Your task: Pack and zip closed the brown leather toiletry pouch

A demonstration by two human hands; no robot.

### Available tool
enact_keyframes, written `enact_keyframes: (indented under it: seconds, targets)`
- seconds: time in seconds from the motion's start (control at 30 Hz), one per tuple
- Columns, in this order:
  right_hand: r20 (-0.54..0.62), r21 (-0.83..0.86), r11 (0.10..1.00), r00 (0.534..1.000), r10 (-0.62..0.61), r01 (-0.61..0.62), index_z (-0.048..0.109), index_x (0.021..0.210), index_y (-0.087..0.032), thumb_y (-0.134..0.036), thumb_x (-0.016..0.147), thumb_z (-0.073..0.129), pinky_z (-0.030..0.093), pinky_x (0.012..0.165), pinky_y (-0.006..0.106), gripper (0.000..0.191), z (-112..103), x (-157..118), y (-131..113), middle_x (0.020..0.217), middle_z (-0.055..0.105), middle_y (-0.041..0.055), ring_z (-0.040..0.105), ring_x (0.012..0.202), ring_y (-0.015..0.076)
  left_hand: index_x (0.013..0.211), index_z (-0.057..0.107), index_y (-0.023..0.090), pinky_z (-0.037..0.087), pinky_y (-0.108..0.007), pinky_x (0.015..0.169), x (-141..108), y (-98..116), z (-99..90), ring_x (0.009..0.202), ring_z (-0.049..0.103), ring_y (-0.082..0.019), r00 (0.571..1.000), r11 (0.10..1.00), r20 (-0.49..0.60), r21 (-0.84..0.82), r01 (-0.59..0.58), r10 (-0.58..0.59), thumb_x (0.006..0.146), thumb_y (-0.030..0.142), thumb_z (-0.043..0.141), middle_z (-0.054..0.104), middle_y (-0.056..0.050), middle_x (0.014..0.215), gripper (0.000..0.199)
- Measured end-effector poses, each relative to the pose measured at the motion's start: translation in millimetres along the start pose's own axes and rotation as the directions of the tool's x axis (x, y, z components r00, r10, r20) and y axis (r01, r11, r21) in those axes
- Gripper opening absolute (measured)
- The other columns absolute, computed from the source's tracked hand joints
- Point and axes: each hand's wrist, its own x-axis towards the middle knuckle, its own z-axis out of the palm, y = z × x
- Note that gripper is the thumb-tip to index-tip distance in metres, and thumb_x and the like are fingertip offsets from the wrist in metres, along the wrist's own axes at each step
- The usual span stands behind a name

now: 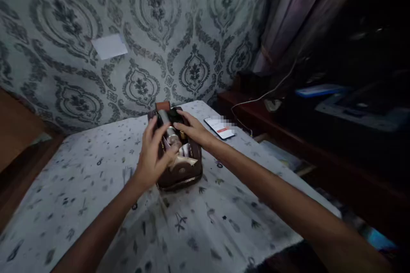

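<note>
A brown bag [179, 175] with a gold zip lies open on the patterned cloth, filled with several small items. Among these are a grey tube [164, 116], a silver-capped bottle [173, 134] and a pale card or paper [185, 161]. My left hand [152, 153] is at the bag's left side, fingers apart beside the tube; its thumb is blurred over the contents. From the right, my right hand [192, 128] reaches in with fingers stretched out, at a dark item [174, 115] near the bag's far end. Whether it grips that item is hard to see.
A phone [219, 128] with a lit screen lies on the white patterned cloth [105, 192] right of the bag. A white cable [265, 94] runs along the dark red furniture [237, 100] at right. Behind stands a patterned wall [153, 30].
</note>
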Motion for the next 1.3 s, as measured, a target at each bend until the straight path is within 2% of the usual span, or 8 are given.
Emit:
enact_keyframes:
  seconds: [0.07,0.17,0.33,0.7,0.87,1.0,1.1,1.3]
  targets:
    - [0.02,-0.015,0.998,0.998,-0.059,0.059,0.056,0.142,-0.022,-0.037,0.079,0.07,0.031,0.124,0.047,0.067,-3.3,-11.6,2.8,0.149,0.056,0.0087,0.047,0.143,0.0289,0.121,0.067,0.023,0.031,-0.068,0.117,-8.1,14.8,1.6,0.153,0.029,-0.04,0.988,0.99,0.114,0.079,-0.113,0.104,0.098,0.04,0.056,0.042,-0.016,0.161,0.031]
    - [0.018,-0.001,0.995,0.995,-0.098,0.098,0.059,0.139,-0.024,-0.03,0.077,0.067,0.034,0.122,0.044,0.063,-7.3,-24.7,2.7,0.143,0.061,0.0053,0.051,0.139,0.0266,0.096,0.072,0.023,0.028,-0.071,0.115,-13.2,29.3,4.1,0.147,0.038,-0.04,0.972,0.971,0.188,0.165,-0.171,0.139,0.096,0.033,0.059,0.056,-0.011,0.15,0.016]
    - [-0.03,0.129,0.991,0.999,-0.03,0.033,0.062,0.134,-0.023,-0.019,0.068,0.06,0.044,0.115,0.041,0.066,-8.7,-34.5,-7.8,0.133,0.069,0.0024,0.061,0.127,0.0248,0.093,0.072,0.02,0.039,-0.064,0.109,-7.5,33.9,10.5,0.137,0.048,-0.039,0.992,0.968,0.101,0.235,-0.093,0.071,0.093,0.026,0.061,0.065,-0.012,0.136,0.013]
    - [-0.006,0.137,0.991,1.0,0.001,0.0,0.063,0.133,-0.023,-0.022,0.067,0.058,0.039,0.119,0.045,0.066,-8.0,-41.0,-15.8,0.133,0.069,0.0027,0.058,0.131,0.0273,0.088,0.068,0.022,0.035,-0.062,0.112,-2.2,40.2,23.7,0.132,0.05,-0.038,0.998,0.971,0.02,0.235,0.048,-0.054,0.082,0.02,0.065,0.068,-0.01,0.129,0.008]
    - [-0.085,0.023,0.999,0.996,0.025,-0.024,0.044,0.151,-0.023,-0.043,0.084,0.062,0.025,0.128,0.043,0.073,4.6,-35.8,-12.1,0.16,0.047,0.0052,0.039,0.15,0.0254,0.102,0.061,0.02,0.034,-0.061,0.114,-3.4,37.8,26.5,0.137,0.047,-0.037,0.998,0.986,-0.041,0.158,0.06,-0.054,0.087,0.021,0.064,0.056,-0.016,0.144,0.016]
    - [-0.119,0.069,0.992,0.986,0.116,-0.108,0.044,0.153,-0.025,-0.066,0.091,0.055,0.024,0.128,0.046,0.075,4.6,-36.3,-8.2,0.16,0.047,0.0063,0.037,0.152,0.0271,0.134,0.048,0.021,0.035,-0.056,0.119,-17.2,21.0,15.0,0.15,0.034,-0.035,0.996,0.996,-0.083,-0.076,-0.037,0.031,0.086,0.04,0.073,0.038,-0.018,0.158,0.058]
    - [-0.088,0.038,0.997,0.993,0.072,-0.069,0.049,0.15,-0.027,-0.073,0.09,0.052,0.024,0.128,0.045,0.076,3.4,-40.2,-5.6,0.159,0.049,0.0054,0.039,0.151,0.027,0.152,0.029,0.022,0.028,-0.055,0.125,-31.3,4.3,14.7,0.156,0.023,-0.034,0.994,0.978,-0.105,-0.207,0.013,-0.035,0.085,0.053,0.074,0.025,-0.019,0.164,0.087]
    - [-0.124,-0.055,0.998,0.992,0.004,-0.011,0.044,0.153,-0.02,-0.078,0.088,0.051,0.022,0.129,0.042,0.088,13.8,-44.3,-4.0,0.163,0.042,0.0114,0.037,0.152,0.0254,0.161,0.018,0.022,0.016,-0.055,0.13,-41.4,-6.7,39.9,0.159,0.017,-0.031,0.983,0.955,-0.118,-0.278,0.102,-0.139,0.096,0.049,0.059,0.021,-0.019,0.167,0.081]
